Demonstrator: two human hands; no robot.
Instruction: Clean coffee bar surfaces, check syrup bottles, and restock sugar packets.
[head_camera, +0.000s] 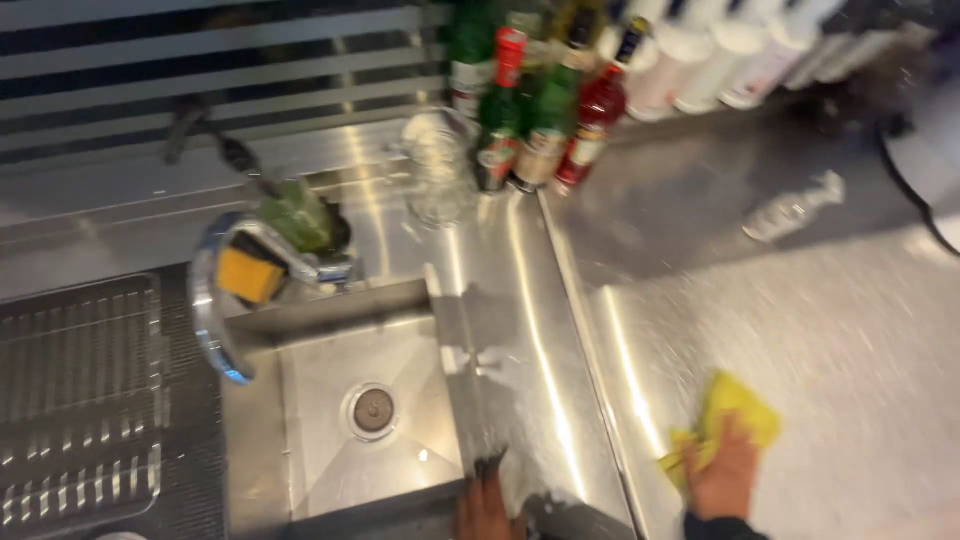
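The whole view is smeared by motion; the left hand (487, 508) is cut off by the bottom edge, only its fingertips showing; the right hand (722, 475) hides part of the yellow cloth (735, 405) under its fingers; the far bottles (545, 110) are blurred.

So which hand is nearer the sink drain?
Left. The left hand rests on the sink rim just below-right of the drain; the right hand presses the yellow cloth farther right.

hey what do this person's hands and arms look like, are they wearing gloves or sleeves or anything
Both hands are bare, with no gloves. The right hand ends in a dark cuff at the wrist, probably a long sleeve. Only the fingers and part of the left hand show at the bottom edge, so its sleeve is out of view. The blur hides any rings or other markings.
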